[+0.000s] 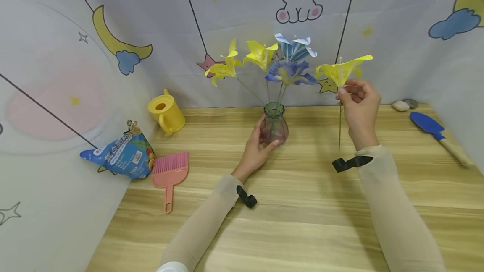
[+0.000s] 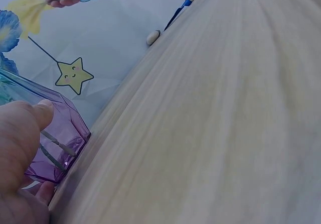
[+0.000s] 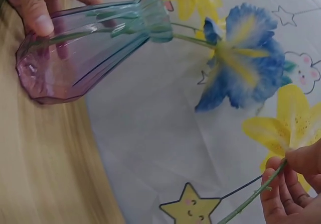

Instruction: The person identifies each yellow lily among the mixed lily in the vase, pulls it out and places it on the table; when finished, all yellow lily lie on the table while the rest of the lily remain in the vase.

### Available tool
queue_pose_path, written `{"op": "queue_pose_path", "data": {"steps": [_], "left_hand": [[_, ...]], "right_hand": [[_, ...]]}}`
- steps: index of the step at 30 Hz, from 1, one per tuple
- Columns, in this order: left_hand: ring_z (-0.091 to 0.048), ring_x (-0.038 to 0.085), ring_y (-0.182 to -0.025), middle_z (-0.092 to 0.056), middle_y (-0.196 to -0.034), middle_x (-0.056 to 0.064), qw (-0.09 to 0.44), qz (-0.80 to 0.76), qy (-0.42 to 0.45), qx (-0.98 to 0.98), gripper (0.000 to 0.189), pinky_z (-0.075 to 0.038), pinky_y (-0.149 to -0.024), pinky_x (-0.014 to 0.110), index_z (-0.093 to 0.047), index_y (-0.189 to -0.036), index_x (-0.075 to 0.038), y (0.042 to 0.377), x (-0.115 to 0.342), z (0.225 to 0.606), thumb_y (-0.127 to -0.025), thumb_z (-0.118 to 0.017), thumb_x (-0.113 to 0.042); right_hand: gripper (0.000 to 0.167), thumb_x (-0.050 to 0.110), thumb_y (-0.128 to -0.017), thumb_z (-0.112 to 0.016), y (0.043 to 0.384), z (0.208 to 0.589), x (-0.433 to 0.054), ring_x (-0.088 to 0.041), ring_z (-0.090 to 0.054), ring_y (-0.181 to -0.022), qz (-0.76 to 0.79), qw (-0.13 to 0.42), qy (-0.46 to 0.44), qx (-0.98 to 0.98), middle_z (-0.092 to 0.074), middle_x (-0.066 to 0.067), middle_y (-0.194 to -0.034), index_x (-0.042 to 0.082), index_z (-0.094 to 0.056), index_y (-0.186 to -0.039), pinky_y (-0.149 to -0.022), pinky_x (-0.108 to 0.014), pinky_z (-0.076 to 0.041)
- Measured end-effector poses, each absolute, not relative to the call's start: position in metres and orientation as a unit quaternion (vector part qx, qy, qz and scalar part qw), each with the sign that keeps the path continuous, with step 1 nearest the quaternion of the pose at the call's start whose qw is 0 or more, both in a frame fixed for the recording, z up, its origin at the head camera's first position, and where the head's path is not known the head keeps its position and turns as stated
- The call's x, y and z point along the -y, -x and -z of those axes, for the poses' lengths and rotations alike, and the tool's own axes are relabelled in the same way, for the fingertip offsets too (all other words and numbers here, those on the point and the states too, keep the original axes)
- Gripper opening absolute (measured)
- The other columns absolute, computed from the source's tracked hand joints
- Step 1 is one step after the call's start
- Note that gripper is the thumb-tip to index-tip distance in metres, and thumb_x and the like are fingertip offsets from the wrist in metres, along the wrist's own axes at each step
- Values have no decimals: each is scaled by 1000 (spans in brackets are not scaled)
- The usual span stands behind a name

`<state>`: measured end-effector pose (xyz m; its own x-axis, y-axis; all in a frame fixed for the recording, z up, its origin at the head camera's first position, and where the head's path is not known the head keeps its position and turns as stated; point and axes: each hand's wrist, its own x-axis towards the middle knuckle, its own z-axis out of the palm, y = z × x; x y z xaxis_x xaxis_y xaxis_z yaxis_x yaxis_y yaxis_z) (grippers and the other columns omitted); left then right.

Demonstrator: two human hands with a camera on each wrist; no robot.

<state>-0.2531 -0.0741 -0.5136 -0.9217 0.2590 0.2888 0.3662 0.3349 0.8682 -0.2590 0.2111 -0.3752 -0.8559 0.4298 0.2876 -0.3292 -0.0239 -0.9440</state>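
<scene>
Stretching to the foot of a pale backdrop (image 1: 242,24), a wood-grain tabletop (image 1: 287,221) fills the lower part of the head view. Cartoon moons, clouds, stars and a rabbit decorate the backdrop, which shows some creases.

Near the back of the table stands a faceted vase (image 1: 279,127), greenish at the neck and pinkish purple below, holding two yellow flowers (image 1: 261,56) and two blue ones (image 1: 290,72). The left hand (image 1: 258,148) grips its lower part, thumb at the front. The right hand (image 1: 361,104) pinches the stem of another yellow flower (image 1: 340,72) just under the bloom, above the table and to the right of the vase, its stem hanging down.

To the left sit a yellow watering can (image 1: 170,112), a clipped blue bag (image 1: 130,156) and a pink tool (image 1: 170,175), probably a small brush, though its ribbed end is hard to read. Pebbles (image 1: 401,105) and a blue trowel (image 1: 427,123) lie at the right.

The vase partly hides the left fingers. The left wrist view cuts the vase off and blurs the held flower; the right wrist view crops that bloom and its stem. The bag's small print is illegible.
</scene>
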Motion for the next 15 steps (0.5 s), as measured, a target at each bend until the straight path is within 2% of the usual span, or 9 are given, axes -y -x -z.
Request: {"op": "queue_pose_path", "data": {"steps": [9, 15], "left_hand": [[-55, 36, -147, -34, -174, 16, 49, 536, 184, 822, 95, -52, -117, 49, -15, -173, -33, 252, 75, 513, -102, -76, -28], [-57, 36, -144, -34, -174, 15, 50, 533, 187, 823, 95, -54, -114, 48, -14, -174, -34, 251, 74, 513, -102, -76, -29]], "right_hand": [[19, 5, -101, -72, 263, 403, -219, -6, -68, -80, -711, 190, 110, 668, -68, 5, -97, 13, -71, -118, -70, -15, -56], [21, -1, -99, -71, 269, 423, -222, -5, -68, -74, -734, 161, 140, 644, -68, 6, -90, 6, -69, -119, -67, -14, -57]]}}
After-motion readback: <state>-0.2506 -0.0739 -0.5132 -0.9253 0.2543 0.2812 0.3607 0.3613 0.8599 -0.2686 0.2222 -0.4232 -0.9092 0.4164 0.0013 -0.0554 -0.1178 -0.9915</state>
